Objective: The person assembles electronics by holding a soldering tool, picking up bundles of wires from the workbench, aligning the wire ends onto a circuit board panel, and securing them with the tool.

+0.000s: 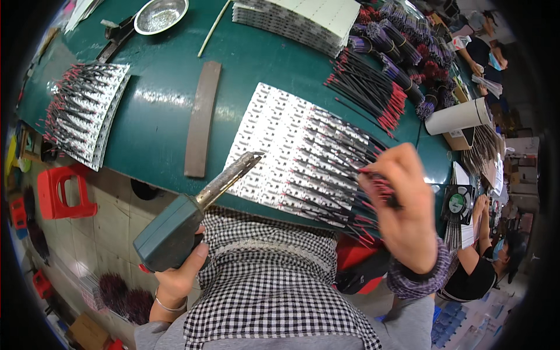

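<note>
My left hand (pixel 182 275) is closed round the handle of a dark green soldering gun (pixel 166 234). Its metal barrel slants up to the right, with the tip over a white circuit board panel (pixel 269 131). Rows of black wires (pixel 326 169) with red ends lie across the right half of that panel. At the panel's right edge, my right hand (pixel 408 204) grips a bunch of short wires (pixel 382 189) whose red ends show between the fingers; the hand is slightly blurred. Beyond it lies a loose pile of black and red wires (pixel 373 87).
Another wired panel (pixel 96 111) lies at the left of the green table (pixel 154 125). A flat brown bar (pixel 203 119), a metal bowl (pixel 160 16) and stacked white panels (pixel 297 20) are on the table. Wire bundles (pixel 402 44) fill the far right. A co-worker (pixel 481 262) sits at right.
</note>
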A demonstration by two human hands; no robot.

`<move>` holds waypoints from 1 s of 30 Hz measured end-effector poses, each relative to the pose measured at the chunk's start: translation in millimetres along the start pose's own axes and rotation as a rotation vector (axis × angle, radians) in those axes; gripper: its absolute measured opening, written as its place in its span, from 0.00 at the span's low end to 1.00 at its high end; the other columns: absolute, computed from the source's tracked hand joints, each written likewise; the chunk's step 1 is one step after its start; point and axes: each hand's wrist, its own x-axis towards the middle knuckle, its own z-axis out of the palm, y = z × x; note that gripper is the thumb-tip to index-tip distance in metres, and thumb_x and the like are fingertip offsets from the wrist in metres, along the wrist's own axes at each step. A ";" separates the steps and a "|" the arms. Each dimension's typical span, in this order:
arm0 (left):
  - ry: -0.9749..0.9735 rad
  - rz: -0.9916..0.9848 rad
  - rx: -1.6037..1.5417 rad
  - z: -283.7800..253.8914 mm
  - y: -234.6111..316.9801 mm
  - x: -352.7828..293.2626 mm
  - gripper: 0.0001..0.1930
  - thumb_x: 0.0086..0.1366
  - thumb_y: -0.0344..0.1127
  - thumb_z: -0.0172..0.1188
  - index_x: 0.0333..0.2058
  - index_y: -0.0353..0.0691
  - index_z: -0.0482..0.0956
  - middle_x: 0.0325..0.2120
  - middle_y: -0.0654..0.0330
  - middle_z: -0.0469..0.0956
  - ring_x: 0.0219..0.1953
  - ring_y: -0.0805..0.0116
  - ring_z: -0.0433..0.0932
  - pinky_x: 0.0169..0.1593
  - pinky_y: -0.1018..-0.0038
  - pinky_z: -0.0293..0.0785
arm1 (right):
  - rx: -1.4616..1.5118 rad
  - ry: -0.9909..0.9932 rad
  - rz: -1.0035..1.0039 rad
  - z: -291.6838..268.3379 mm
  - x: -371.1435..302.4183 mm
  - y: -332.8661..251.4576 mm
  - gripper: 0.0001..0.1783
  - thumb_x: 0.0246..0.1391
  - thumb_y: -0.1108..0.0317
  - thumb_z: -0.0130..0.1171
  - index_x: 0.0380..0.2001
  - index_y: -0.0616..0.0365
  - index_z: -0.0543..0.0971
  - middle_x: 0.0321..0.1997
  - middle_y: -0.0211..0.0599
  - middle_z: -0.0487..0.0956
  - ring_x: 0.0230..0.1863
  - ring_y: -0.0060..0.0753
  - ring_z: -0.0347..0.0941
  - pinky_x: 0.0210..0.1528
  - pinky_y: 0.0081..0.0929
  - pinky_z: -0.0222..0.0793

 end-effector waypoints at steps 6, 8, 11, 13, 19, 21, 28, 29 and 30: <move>0.013 0.023 -0.105 30.9 27.7 49.2 0.24 0.57 0.20 0.68 0.54 0.30 0.77 0.46 0.52 0.82 0.49 0.66 0.80 0.54 0.71 0.76 | 0.127 0.037 -0.028 24.5 67.0 29.6 0.16 0.45 0.83 0.64 0.40 0.66 0.78 0.33 0.49 0.76 0.36 0.55 0.76 0.38 0.39 0.71; -0.042 -0.015 -0.023 46.9 46.7 64.4 0.23 0.56 0.21 0.69 0.51 0.30 0.79 0.45 0.53 0.83 0.46 0.68 0.81 0.50 0.72 0.78 | 0.194 0.054 0.107 50.6 75.3 55.5 0.14 0.46 0.78 0.68 0.39 0.68 0.79 0.32 0.52 0.77 0.35 0.57 0.76 0.37 0.41 0.71; 0.005 0.041 0.064 56.9 52.2 77.9 0.17 0.55 0.23 0.71 0.45 0.30 0.82 0.37 0.57 0.84 0.37 0.72 0.82 0.42 0.76 0.78 | 0.225 0.090 0.234 88.1 86.6 80.4 0.15 0.46 0.74 0.70 0.38 0.69 0.80 0.33 0.52 0.79 0.35 0.58 0.76 0.38 0.43 0.71; 0.010 0.115 0.103 58.5 48.6 88.7 0.14 0.54 0.23 0.72 0.40 0.30 0.83 0.31 0.60 0.84 0.31 0.75 0.80 0.36 0.78 0.76 | 0.214 0.079 0.230 98.0 94.5 82.9 0.13 0.48 0.74 0.69 0.37 0.68 0.81 0.33 0.52 0.79 0.36 0.58 0.77 0.38 0.43 0.71; -0.117 0.075 0.179 56.5 39.5 110.0 0.25 0.55 0.20 0.70 0.54 0.31 0.78 0.45 0.52 0.84 0.48 0.66 0.82 0.55 0.72 0.76 | 0.147 0.053 0.205 104.4 104.9 89.5 0.11 0.49 0.74 0.69 0.36 0.67 0.81 0.32 0.50 0.77 0.35 0.57 0.76 0.38 0.43 0.70; -0.121 0.073 0.186 60.6 40.5 115.5 0.25 0.55 0.20 0.70 0.53 0.30 0.78 0.45 0.53 0.84 0.48 0.66 0.82 0.55 0.72 0.76 | 0.162 0.066 0.199 104.3 105.4 89.3 0.10 0.50 0.74 0.68 0.35 0.67 0.81 0.32 0.49 0.78 0.35 0.57 0.76 0.37 0.43 0.70; -0.141 0.044 0.225 66.7 39.8 123.8 0.25 0.54 0.19 0.70 0.53 0.30 0.78 0.45 0.52 0.84 0.49 0.66 0.82 0.55 0.71 0.76 | 0.402 -0.036 0.414 98.6 108.7 87.2 0.10 0.50 0.75 0.68 0.35 0.67 0.80 0.30 0.50 0.79 0.31 0.58 0.77 0.34 0.42 0.70; -0.145 0.042 0.226 67.4 39.7 124.3 0.25 0.54 0.19 0.70 0.53 0.30 0.78 0.45 0.52 0.84 0.49 0.66 0.82 0.55 0.71 0.76 | 0.409 0.000 0.378 101.4 107.1 91.2 0.10 0.50 0.75 0.68 0.35 0.68 0.80 0.30 0.51 0.79 0.31 0.58 0.77 0.34 0.42 0.71; -0.145 0.046 0.245 67.5 39.0 124.4 0.25 0.54 0.18 0.70 0.53 0.29 0.78 0.45 0.52 0.84 0.48 0.66 0.82 0.54 0.72 0.76 | 0.419 0.033 0.340 104.1 106.6 93.7 0.10 0.50 0.74 0.68 0.35 0.68 0.80 0.30 0.52 0.79 0.30 0.58 0.77 0.34 0.41 0.71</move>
